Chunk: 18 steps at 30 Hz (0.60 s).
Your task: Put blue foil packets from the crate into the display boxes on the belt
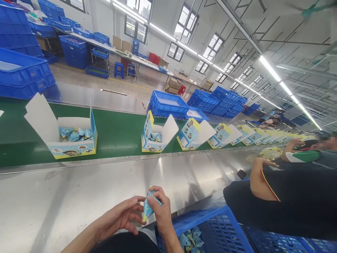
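Over the remote feed, I saw the right hand (163, 208) gripping a blue packet (148, 209), the left hand (119, 215) just beside it with fingers loosely open.

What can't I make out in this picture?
All in the head view:
Part of the packet: covered by the right hand.
Blue basket: cut off by the bottom edge.
White shape: cut off by the left edge.
Far boxes: too small to count.
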Tool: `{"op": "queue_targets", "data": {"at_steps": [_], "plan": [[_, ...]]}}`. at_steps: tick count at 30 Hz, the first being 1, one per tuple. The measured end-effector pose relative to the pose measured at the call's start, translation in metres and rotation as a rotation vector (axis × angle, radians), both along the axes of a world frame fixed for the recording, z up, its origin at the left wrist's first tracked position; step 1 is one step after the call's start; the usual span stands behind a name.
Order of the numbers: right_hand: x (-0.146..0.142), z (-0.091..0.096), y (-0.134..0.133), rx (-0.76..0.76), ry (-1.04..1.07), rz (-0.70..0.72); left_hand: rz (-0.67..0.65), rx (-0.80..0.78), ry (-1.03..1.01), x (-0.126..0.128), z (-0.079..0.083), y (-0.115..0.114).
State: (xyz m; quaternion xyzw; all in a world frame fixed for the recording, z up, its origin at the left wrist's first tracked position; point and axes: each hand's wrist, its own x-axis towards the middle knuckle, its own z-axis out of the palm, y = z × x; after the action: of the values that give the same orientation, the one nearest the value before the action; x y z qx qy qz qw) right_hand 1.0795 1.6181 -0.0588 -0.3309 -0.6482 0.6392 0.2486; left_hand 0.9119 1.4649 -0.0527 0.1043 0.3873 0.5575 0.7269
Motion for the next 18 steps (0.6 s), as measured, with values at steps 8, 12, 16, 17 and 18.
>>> {"op": "queue_targets", "data": {"at_steps": [8, 12, 16, 17, 18], "plan": [[-0.004, 0.003, -0.009, 0.174, -0.169, 0.204, 0.103, -0.13, 0.112, 0.017, -0.006, 0.036], [0.006, -0.015, 0.015, -0.006, -0.101, 0.047, 0.108, -0.177, 0.167, 0.018, -0.015, 0.051], [0.021, -0.043, 0.052, -0.441, -0.061, -0.318, 0.178, -0.217, 0.223, 0.01, -0.018, 0.064], [0.027, -0.048, 0.061, -0.531, -0.031, -0.402, 0.216, -0.225, 0.241, 0.007, -0.019, 0.067], [0.032, -0.053, 0.069, -0.584, 0.0, -0.463, 0.251, -0.231, 0.261, 0.004, -0.02, 0.07]]}}
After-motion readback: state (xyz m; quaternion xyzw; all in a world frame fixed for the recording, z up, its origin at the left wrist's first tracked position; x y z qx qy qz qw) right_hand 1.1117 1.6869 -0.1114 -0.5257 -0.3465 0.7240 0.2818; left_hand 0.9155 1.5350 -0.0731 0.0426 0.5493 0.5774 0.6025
